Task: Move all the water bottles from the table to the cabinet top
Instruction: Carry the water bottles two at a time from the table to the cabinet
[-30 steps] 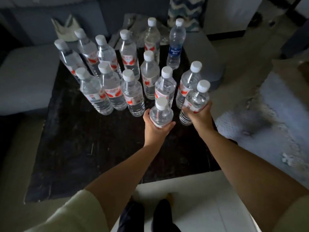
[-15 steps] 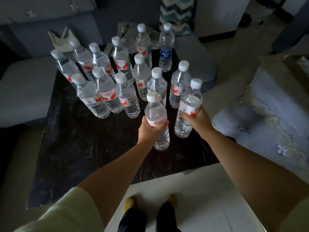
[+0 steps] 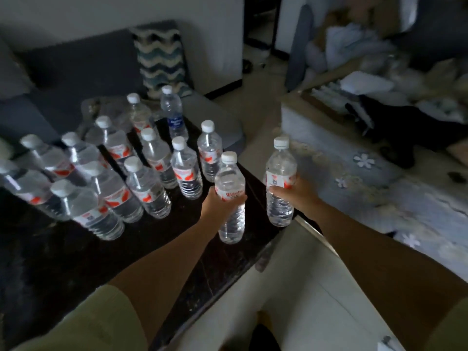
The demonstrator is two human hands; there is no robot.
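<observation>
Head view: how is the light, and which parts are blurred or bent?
Head view: dim light, the dark table nearly black; the bottle in the left hand and the bottle in the right hand look fairly sharp; the bottles at the left edge and the clutter at upper right are smeared; wide-angle lens stretches the forearms.

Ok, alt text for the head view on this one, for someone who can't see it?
Seen from above, a person's left hand and right hand each hold an upright water bottle, one over the dark table, the other past its right edge. About a dozen more capped bottles stand on the table, one with a blue label.
</observation>
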